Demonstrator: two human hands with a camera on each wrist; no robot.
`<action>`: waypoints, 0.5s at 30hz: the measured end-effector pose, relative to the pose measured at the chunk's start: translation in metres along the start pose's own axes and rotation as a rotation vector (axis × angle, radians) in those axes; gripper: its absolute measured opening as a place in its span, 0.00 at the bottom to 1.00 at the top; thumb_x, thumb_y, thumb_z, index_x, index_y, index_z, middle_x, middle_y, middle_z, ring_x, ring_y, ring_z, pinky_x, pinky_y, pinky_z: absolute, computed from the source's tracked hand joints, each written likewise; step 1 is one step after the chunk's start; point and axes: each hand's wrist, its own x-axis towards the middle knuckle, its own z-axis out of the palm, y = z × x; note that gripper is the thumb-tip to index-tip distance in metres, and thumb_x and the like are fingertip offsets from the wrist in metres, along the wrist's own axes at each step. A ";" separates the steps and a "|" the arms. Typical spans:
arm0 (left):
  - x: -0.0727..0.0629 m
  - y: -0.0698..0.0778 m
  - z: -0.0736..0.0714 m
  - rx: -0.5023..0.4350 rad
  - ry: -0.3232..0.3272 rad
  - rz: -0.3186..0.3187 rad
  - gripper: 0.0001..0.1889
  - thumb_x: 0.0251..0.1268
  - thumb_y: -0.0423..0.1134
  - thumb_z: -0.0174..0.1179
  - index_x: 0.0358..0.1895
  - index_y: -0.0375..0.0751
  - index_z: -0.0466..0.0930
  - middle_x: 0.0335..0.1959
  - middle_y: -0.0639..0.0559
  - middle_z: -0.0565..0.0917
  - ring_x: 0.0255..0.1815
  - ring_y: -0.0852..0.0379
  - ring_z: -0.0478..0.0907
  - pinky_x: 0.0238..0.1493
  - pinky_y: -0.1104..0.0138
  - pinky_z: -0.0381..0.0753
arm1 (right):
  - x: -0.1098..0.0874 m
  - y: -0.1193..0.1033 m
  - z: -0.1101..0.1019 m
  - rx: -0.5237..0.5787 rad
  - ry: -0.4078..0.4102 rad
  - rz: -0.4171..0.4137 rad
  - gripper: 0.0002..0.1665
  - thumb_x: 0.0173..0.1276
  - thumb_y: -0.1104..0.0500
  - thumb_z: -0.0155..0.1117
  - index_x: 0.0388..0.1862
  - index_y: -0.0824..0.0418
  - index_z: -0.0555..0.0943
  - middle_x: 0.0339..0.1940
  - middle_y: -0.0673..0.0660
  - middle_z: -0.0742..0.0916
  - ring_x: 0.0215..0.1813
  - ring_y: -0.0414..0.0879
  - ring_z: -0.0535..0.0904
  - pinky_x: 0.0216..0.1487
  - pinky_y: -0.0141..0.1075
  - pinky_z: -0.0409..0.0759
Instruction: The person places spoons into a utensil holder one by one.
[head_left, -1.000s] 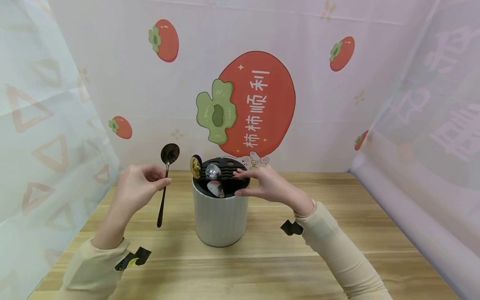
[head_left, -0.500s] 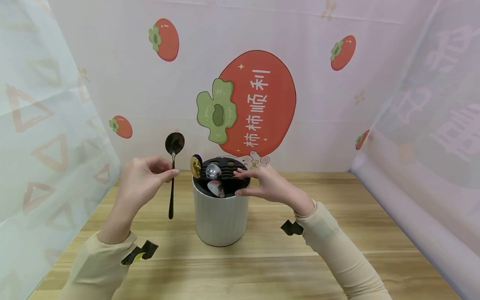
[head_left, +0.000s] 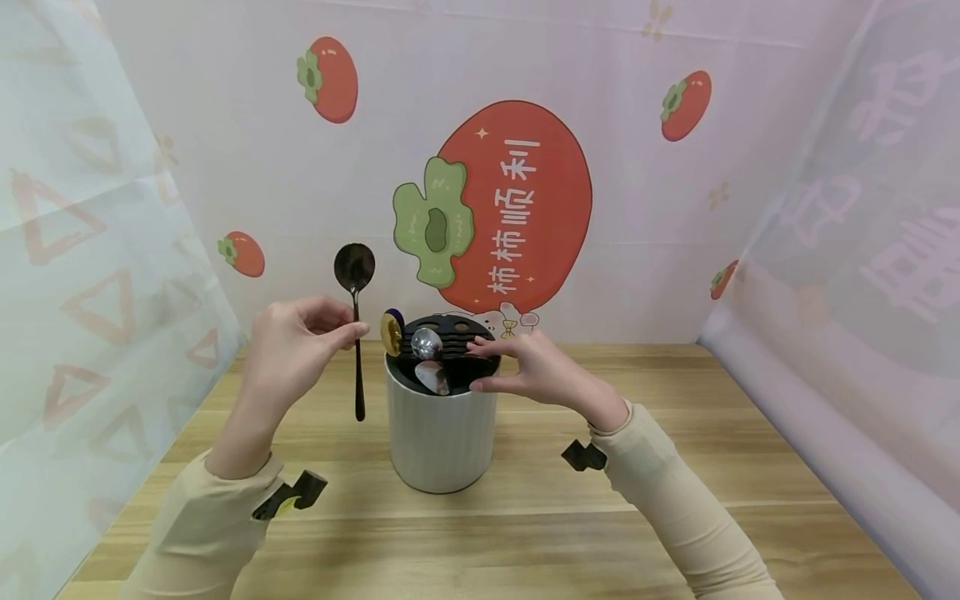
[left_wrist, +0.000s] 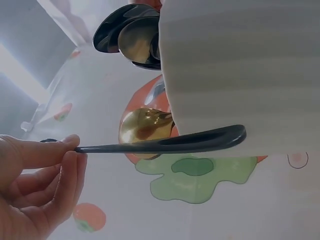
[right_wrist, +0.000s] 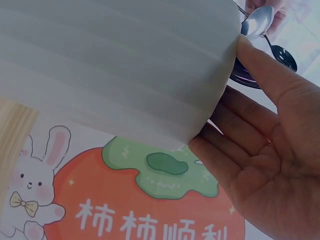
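My left hand [head_left: 288,350] pinches a black spoon [head_left: 355,267] by its handle between thumb and fingers. The spoon stands upright in the air, its round bowl on top and its handle pointing down, just left of a white ribbed utensil holder [head_left: 441,442]. In the left wrist view, the spoon's dark handle [left_wrist: 200,141] crosses in front of the holder's edge. My right hand [head_left: 536,371] grips the holder's top rim at the right, thumb at the front and fingers farther back. Out of the holder stick a gold spoon [head_left: 392,332] and silver spoons [head_left: 427,343].
A black slotted lid [head_left: 450,329] covers the back part of the holder's top. The wooden table [head_left: 480,542] lies beneath. Printed cloth walls [head_left: 630,208] with persimmon pictures close in the back and both sides.
My left hand has moved right and upward with the black spoon, bringing it nearer the holder. The right hand and the holder have stayed in place.
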 end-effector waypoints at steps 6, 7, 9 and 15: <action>0.004 0.004 0.002 -0.023 0.044 0.025 0.06 0.54 0.41 0.70 0.29 0.43 0.86 0.24 0.49 0.86 0.23 0.59 0.82 0.22 0.75 0.74 | 0.000 0.000 0.000 0.004 -0.002 0.000 0.28 0.57 0.46 0.71 0.55 0.55 0.82 0.56 0.51 0.84 0.63 0.39 0.75 0.36 0.29 0.72; 0.004 0.005 0.002 -0.028 0.051 0.028 0.06 0.54 0.41 0.70 0.29 0.43 0.86 0.24 0.49 0.86 0.23 0.58 0.83 0.22 0.75 0.74 | 0.000 0.000 0.000 0.003 -0.002 -0.001 0.28 0.57 0.46 0.71 0.55 0.55 0.82 0.56 0.51 0.84 0.63 0.39 0.75 0.36 0.30 0.72; 0.005 0.006 0.004 -0.035 0.061 0.035 0.07 0.53 0.42 0.70 0.29 0.43 0.86 0.23 0.50 0.86 0.23 0.56 0.83 0.22 0.75 0.74 | 0.000 0.000 0.000 0.003 -0.001 -0.003 0.28 0.57 0.46 0.71 0.55 0.55 0.82 0.56 0.51 0.84 0.63 0.39 0.75 0.38 0.29 0.73; 0.010 0.011 0.007 -0.067 0.077 0.070 0.07 0.54 0.40 0.70 0.29 0.41 0.86 0.24 0.47 0.86 0.21 0.64 0.81 0.23 0.77 0.74 | 0.000 0.002 0.000 0.000 0.003 -0.006 0.28 0.57 0.46 0.70 0.55 0.55 0.82 0.56 0.50 0.84 0.63 0.38 0.74 0.40 0.30 0.73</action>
